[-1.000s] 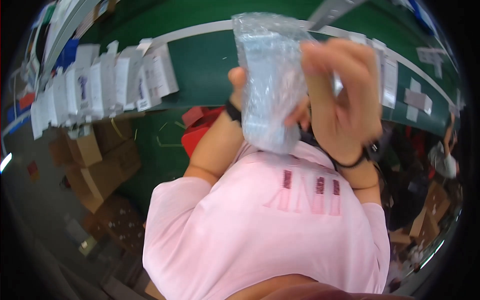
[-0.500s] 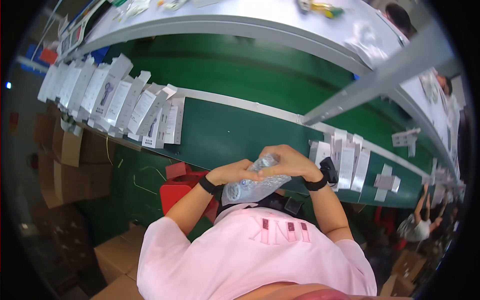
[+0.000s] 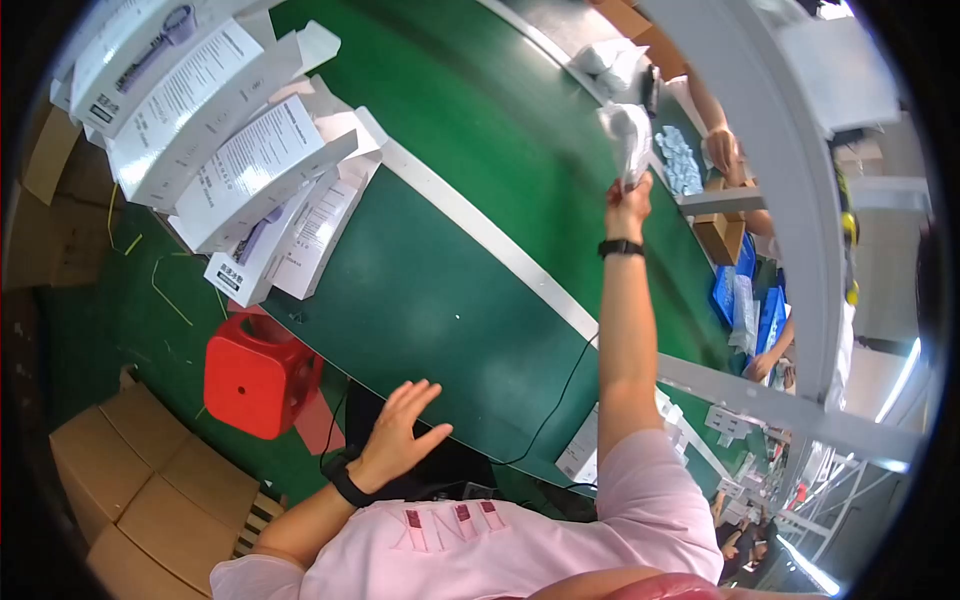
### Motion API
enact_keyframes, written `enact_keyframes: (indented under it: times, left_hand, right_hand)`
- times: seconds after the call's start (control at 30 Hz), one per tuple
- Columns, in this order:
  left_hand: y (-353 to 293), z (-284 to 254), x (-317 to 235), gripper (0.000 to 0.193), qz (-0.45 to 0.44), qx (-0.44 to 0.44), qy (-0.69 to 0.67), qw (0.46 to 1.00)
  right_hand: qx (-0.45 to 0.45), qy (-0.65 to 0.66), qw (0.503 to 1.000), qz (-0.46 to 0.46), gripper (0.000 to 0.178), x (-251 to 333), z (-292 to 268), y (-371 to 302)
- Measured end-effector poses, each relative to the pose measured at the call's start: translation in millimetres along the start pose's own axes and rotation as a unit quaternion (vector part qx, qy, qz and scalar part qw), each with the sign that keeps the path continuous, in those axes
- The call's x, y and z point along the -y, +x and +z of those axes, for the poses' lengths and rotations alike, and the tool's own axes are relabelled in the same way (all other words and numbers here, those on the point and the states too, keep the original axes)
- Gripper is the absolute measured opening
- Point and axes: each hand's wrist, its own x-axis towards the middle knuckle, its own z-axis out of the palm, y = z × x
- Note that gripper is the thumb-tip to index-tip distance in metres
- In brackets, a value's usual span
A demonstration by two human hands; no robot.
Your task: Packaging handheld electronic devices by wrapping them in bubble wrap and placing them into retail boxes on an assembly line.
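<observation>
My right arm reaches far out over the green belt. At its end my right hand (image 3: 628,205) is closed on the near end of a whitish item in clear plastic wrapping (image 3: 630,140), whose kind I cannot make out. My left hand (image 3: 400,442) holds nothing; its fingers are stretched and the thumb stands apart, over the near edge of the dark green worktop (image 3: 440,330). Several white printed cartons (image 3: 260,160) stand in a leaning row on the left, some with flaps up.
A red stool (image 3: 255,380) and brown cardboard boxes (image 3: 150,470) are at lower left. A black cable (image 3: 565,390) crosses the worktop. A grey metal frame (image 3: 770,180) rises at right. Beyond it show other people's hands (image 3: 722,150), blue trays (image 3: 770,320) and wrapped white packets (image 3: 610,65).
Both hands held a bubble-wrapped packet near my body. Now they are apart: the right is stretched far forward with a wrapped item, the left is free. The view has turned and shifted.
</observation>
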Motion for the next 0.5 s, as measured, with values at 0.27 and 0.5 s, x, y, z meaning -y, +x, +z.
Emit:
enact_keyframes:
  times: [0.27,0.5]
  left_hand:
    - [21.8,-13.1,9.9,0.052,-0.061,0.04,-0.094,0.993]
    - [27.6,-42.3,-1.7,0.051,-0.07,0.023,-0.138,0.988]
  right_hand:
    - [0.027,0.071,0.995,0.062,0.038,-26.0,37.2,178.1]
    - [0.153,0.095,0.975,0.127,0.047,7.9,54.7,198.4]
